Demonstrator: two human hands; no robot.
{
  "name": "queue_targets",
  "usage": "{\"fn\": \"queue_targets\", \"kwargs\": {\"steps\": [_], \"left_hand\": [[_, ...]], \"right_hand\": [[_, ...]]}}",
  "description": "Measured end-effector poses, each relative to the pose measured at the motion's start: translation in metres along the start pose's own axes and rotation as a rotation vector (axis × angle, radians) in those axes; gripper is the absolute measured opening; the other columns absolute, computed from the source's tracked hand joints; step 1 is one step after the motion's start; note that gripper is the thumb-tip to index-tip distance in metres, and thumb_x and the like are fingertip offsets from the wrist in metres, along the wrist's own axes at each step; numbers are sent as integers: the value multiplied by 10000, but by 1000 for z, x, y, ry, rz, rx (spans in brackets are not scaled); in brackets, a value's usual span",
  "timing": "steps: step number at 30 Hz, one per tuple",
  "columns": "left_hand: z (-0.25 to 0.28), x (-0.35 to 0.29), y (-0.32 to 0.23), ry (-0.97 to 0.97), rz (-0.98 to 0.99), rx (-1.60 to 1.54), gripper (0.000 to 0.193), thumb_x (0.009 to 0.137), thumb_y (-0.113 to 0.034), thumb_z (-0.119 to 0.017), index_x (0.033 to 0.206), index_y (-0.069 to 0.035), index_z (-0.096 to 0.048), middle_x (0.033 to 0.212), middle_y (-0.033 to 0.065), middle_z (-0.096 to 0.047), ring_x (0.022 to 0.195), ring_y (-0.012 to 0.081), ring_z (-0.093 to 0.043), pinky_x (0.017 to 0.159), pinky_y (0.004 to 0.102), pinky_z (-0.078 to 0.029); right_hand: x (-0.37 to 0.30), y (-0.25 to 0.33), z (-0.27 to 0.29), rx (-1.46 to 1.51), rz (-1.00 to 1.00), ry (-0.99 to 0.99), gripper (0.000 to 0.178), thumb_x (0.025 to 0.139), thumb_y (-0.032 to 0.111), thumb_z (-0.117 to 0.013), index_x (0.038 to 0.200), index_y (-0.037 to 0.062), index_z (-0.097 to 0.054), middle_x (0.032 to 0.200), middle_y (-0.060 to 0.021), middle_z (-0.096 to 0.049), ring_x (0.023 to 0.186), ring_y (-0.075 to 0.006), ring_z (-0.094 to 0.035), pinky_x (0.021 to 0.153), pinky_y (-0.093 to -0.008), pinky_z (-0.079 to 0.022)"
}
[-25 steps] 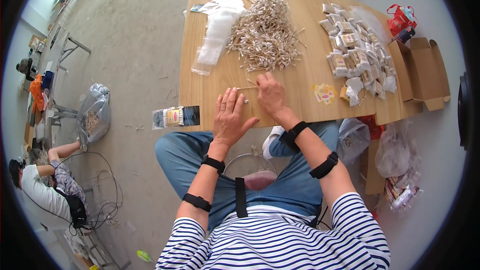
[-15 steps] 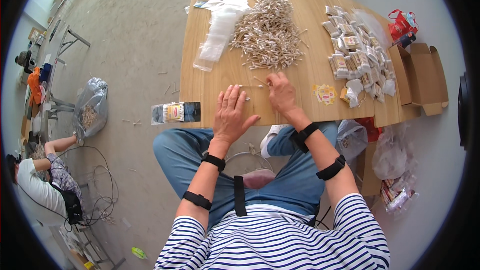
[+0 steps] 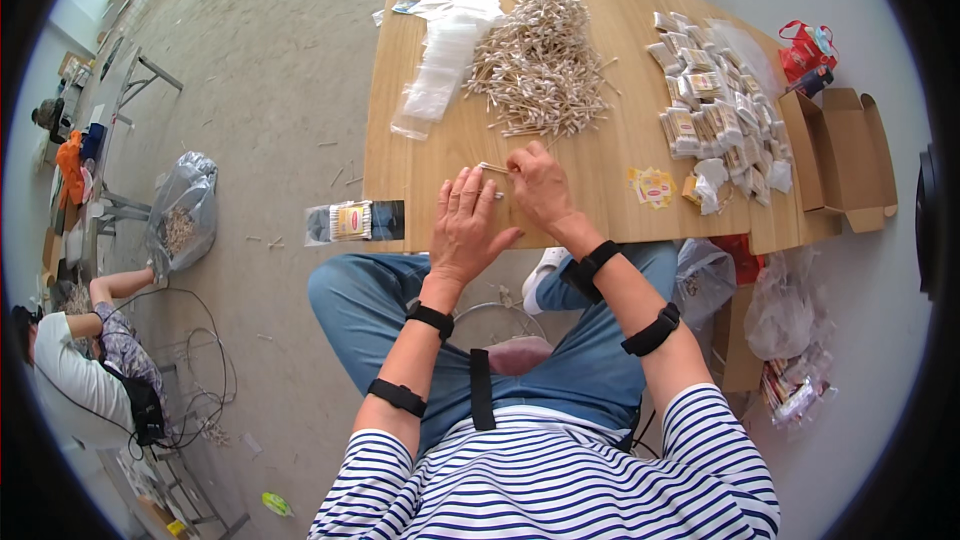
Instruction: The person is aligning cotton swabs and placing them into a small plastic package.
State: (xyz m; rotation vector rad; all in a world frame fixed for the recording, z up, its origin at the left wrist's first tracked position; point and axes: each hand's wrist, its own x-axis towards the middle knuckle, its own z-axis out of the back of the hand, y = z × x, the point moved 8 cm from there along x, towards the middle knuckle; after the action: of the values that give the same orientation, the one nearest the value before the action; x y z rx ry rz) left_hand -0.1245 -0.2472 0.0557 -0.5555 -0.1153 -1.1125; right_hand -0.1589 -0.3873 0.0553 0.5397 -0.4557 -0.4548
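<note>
My left hand (image 3: 466,215) lies palm down near the table's front edge, fingers stretched out and thumb apart. White cotton tips (image 3: 498,195) poke out beside its fingers; whatever else is under the palm is hidden. Just to its right, my right hand (image 3: 542,188) is closed in a pinch on a cotton swab (image 3: 494,168), which points left toward my left fingertips. Beyond both hands rises a large loose heap of cotton swabs (image 3: 545,65). Clear plastic bags (image 3: 440,65) lie fanned out to the left of the heap.
At the table's left front corner sits a filled swab packet (image 3: 350,221). Small yellow cards (image 3: 650,188) and many packed swab bags (image 3: 715,110) lie on the right. Past them stands an open cardboard box (image 3: 845,155). A person (image 3: 85,370) sits at the far left.
My right hand has moved left, bringing the swab close to my left fingertips. My left hand has stayed nearly in place.
</note>
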Motion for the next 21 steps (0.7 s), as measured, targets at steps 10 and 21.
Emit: {"fn": "queue_targets", "kwargs": {"steps": [10, 21], "left_hand": [[-3, -2, 5, -10, -4, -19, 861, 790, -546, -743, 1407, -5, -481, 1520, 184, -424, 1459, 329, -346, 1216, 505, -225], [0, -2, 2, -7, -2, 26, 833, 769, -578, -734, 1341, -1, -549, 1469, 181, -474, 1426, 327, -387, 1209, 512, -239]], "right_hand": [[-6, 27, -19, 79, 23, 62, 113, 848, 44, -611, 946, 56, -665, 967, -174, -611, 877, -386, -657, 753, -467, -547], [8, -18, 10, -243, -81, 40, 53, 863, 89, -635, 912, 79, -652, 942, -161, -641, 856, -360, -678, 739, -456, -556]]}}
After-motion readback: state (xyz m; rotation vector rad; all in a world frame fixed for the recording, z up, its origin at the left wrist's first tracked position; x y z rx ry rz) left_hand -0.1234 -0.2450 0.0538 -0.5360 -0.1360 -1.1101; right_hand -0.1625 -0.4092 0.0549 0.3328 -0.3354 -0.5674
